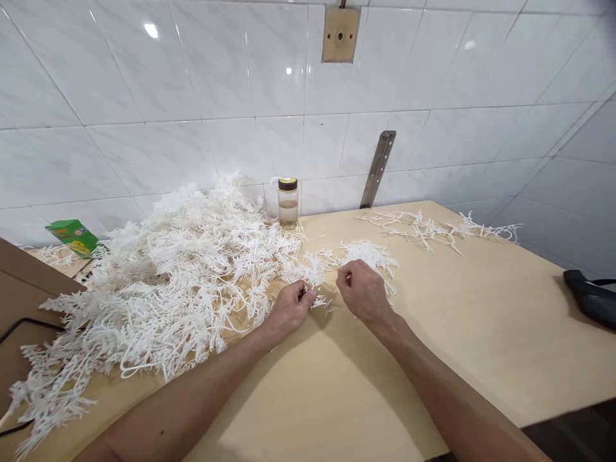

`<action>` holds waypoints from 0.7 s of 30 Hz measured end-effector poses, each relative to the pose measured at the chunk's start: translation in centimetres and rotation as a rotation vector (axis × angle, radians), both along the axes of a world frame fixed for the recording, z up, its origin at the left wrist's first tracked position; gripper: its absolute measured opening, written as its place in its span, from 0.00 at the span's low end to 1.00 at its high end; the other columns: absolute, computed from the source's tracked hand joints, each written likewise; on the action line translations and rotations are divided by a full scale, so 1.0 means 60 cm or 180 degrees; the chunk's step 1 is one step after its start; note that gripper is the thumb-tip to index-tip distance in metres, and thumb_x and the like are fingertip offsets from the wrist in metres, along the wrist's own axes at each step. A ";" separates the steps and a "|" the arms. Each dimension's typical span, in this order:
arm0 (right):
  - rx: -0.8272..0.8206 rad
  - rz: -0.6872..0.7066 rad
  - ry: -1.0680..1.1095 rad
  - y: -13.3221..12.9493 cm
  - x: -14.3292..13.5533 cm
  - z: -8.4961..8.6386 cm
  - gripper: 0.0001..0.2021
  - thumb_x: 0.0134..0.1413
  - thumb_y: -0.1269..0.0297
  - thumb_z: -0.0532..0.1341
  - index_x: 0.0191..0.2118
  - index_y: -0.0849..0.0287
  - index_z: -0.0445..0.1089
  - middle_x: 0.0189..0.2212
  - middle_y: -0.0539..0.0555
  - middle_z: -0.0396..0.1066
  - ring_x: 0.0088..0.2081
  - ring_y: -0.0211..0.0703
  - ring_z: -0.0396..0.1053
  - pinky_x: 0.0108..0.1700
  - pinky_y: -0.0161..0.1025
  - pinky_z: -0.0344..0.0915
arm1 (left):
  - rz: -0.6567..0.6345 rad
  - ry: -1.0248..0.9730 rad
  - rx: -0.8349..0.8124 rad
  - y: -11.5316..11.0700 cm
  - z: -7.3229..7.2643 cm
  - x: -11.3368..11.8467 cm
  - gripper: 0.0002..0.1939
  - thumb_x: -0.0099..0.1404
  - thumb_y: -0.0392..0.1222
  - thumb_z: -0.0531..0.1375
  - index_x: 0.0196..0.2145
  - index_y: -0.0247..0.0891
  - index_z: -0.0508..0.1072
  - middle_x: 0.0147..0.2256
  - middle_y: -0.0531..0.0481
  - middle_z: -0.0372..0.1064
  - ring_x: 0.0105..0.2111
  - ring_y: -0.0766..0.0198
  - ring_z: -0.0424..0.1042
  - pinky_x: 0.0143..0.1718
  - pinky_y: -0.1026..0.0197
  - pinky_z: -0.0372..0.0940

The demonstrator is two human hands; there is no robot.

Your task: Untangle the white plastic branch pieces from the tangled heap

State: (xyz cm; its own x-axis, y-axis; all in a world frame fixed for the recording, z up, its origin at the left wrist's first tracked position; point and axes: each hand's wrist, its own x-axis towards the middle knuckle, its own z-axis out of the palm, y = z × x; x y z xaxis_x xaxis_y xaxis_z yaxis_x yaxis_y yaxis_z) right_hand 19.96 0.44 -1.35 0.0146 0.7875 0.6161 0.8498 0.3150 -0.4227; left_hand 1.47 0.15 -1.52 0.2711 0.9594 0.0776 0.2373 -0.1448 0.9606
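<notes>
A large tangled heap of white branching plastic pieces [192, 269] covers the left of the wooden table. At the heap's right edge my left hand [292, 307] is closed, its thumb and fingers pinching a white branching piece [315, 274]. My right hand [363, 289] is a little to the right, also closed; whatever its fingertips hold is too small to make out. Just beyond it lies a small pile of short white bits [368, 253]. Several bare white stems [423, 228] lie at the table's back right.
A bottle with a dark lid [288, 204] stands by the tiled wall. A metal bracket [378, 170] is upright against it. A green packet [74, 237] and cardboard [33, 308] are at the left. A black object [590, 298] rests at the table's [481, 333] right edge.
</notes>
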 end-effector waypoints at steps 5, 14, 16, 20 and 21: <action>-0.0507 -0.0057 0.0484 -0.001 0.019 0.019 0.09 0.53 0.64 0.59 0.38 0.60 0.73 0.32 0.55 0.73 0.25 0.41 0.66 0.35 0.41 0.64 | 0.0223 -0.0254 -0.0264 -0.005 0.000 0.003 0.20 0.60 0.57 0.58 0.24 0.38 0.62 0.16 0.59 0.55 0.16 0.72 0.52 0.19 0.66 0.49; -0.1694 0.1045 0.1094 -0.027 -0.028 0.034 0.12 0.55 0.54 0.60 0.36 0.56 0.76 0.30 0.51 0.76 0.25 0.39 0.70 0.28 0.35 0.63 | 0.0227 -0.0557 -0.0641 -0.007 0.015 0.005 0.17 0.60 0.54 0.60 0.26 0.39 0.61 0.14 0.61 0.56 0.11 0.74 0.52 0.13 0.68 0.48; -0.1623 0.0959 0.1030 -0.026 -0.030 0.030 0.11 0.55 0.55 0.60 0.35 0.55 0.76 0.29 0.51 0.77 0.26 0.39 0.70 0.30 0.36 0.64 | 0.0208 -0.0582 -0.0667 -0.007 0.014 0.005 0.16 0.60 0.53 0.60 0.26 0.39 0.62 0.14 0.61 0.56 0.11 0.74 0.51 0.12 0.68 0.48; -0.1505 0.0843 0.0895 -0.027 -0.030 0.029 0.12 0.56 0.54 0.60 0.34 0.54 0.76 0.24 0.49 0.74 0.23 0.39 0.69 0.28 0.36 0.63 | 0.0204 -0.0655 -0.0689 -0.005 0.012 0.006 0.17 0.60 0.54 0.61 0.26 0.39 0.62 0.14 0.61 0.56 0.11 0.74 0.52 0.12 0.69 0.47; -0.1469 0.0853 0.0864 -0.027 -0.030 0.028 0.12 0.56 0.54 0.60 0.34 0.54 0.76 0.23 0.49 0.74 0.23 0.39 0.69 0.28 0.36 0.63 | 0.0210 -0.0647 -0.0690 -0.005 0.012 0.006 0.17 0.60 0.54 0.61 0.26 0.39 0.62 0.14 0.61 0.56 0.11 0.74 0.52 0.12 0.69 0.47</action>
